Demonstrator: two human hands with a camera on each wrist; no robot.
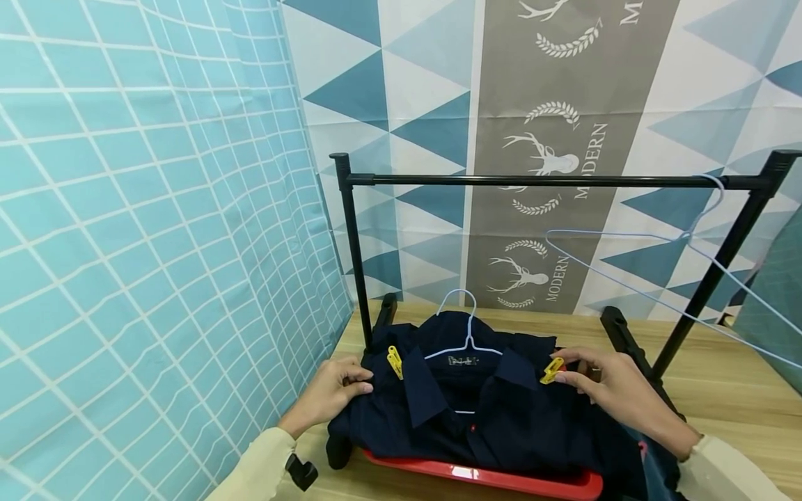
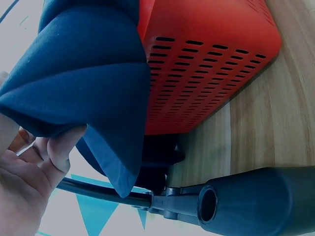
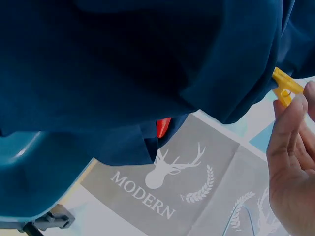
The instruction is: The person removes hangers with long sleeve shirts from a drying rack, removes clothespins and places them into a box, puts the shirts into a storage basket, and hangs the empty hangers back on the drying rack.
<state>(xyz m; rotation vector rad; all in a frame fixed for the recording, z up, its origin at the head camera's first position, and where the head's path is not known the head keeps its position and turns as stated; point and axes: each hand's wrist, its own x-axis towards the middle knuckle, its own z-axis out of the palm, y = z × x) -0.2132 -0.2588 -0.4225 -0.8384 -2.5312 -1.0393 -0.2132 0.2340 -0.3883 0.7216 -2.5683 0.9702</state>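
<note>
A dark navy collared shirt (image 1: 520, 417) lies over a red basket (image 1: 466, 473), with a light-blue wire hanger (image 1: 468, 327) inside its neck, hook up. One yellow clothespin (image 1: 395, 362) sits on the shirt's left shoulder. My left hand (image 1: 332, 391) pinches the shirt's left edge between thumb and fingers; the left wrist view shows the fabric (image 2: 93, 93) draping from that grip. At the opposite shoulder my right hand (image 1: 610, 381) pinches a second yellow clothespin (image 3: 285, 88), which meets the cloth there. Most of the hanger's arms are hidden under the shirt.
A black garment rack (image 1: 532, 181) stands around the basket, its bar above and behind the shirt. Another wire hanger (image 1: 683, 238) hangs at the bar's right end. Right of the red basket is a teal basin (image 3: 29, 182). Patterned cloth (image 1: 432, 104) backs the wooden table (image 1: 720, 390).
</note>
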